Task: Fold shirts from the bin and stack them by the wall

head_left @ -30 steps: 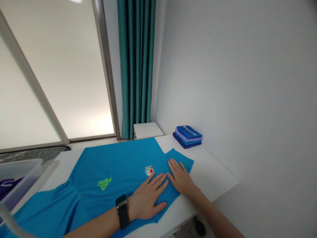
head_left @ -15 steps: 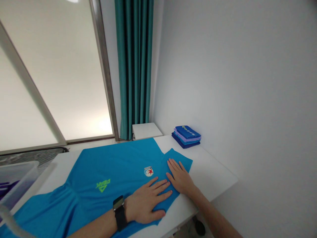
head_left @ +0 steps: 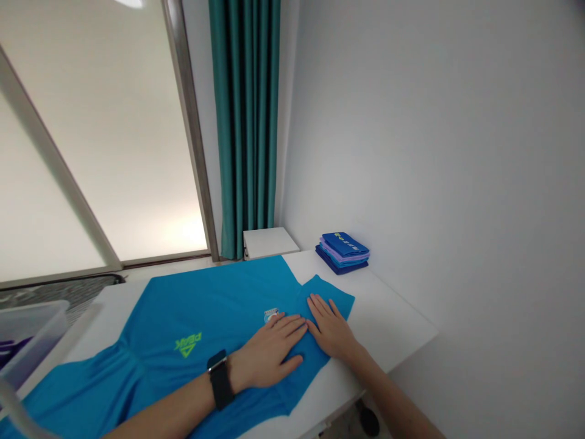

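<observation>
A blue T-shirt lies spread on the white table, with a green logo and a small round badge on its front. My left hand, with a black watch on the wrist, rests flat on the shirt and partly covers the badge. Its fingertips are next to my right hand, which lies on the sleeve at the right with fingers extended. Soft wrinkles run through the shirt's lower left part.
A stack of folded blue and purple clothes sits at the table's back right by the wall. On the left is a clear plastic bin with purple items. A white cabinet stands behind the table, below a green curtain.
My left hand has moved slightly up across the shirt, with its fingers closer together, and now covers part of the badge. My right hand has stayed nearly in place.
</observation>
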Demonstrator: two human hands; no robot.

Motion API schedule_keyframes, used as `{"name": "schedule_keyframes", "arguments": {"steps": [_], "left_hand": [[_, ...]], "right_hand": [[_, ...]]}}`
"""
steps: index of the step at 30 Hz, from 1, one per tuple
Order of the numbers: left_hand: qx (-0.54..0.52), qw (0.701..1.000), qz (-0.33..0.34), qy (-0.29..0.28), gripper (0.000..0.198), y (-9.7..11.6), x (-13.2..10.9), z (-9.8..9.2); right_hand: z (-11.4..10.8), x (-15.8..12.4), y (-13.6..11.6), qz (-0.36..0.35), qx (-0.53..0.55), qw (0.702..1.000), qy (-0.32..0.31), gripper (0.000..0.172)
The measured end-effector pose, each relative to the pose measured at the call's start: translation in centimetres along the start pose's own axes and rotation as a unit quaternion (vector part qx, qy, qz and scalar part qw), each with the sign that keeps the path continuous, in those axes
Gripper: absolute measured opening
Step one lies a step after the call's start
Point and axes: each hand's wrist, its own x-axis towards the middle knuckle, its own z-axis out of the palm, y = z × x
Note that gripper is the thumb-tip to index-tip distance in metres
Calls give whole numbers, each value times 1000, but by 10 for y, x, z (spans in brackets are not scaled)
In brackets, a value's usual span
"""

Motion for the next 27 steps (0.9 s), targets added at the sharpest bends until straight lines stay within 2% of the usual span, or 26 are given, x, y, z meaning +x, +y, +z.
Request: {"name": "schedule_keyframes", "arguments": {"steps": [3,7,13,16,21,27], "left_hand": [[21,999,-31,33,53,-23,23,-5],[25,996,-45,67,51,-54,60,-1],[20,983,-122,136,42,-73,102,8],[14,978,-143,149,34,-77,111,13],[28,975,-137,170,32,-81,111,24],[19,975,-132,175,28,-82,109,24]], "right_hand": [[0,-1,0,-3,0,1000,9,61],[0,-1,1,0,-4,1000,10,62],[-1,-1,0,8,5,1000,-5,63],[-3,-1,-1,8,8,1000,-8,62],[-4,0,0,10,13,1000,-6,62],[-3,-1,0,7,13,1000,2,60]]}}
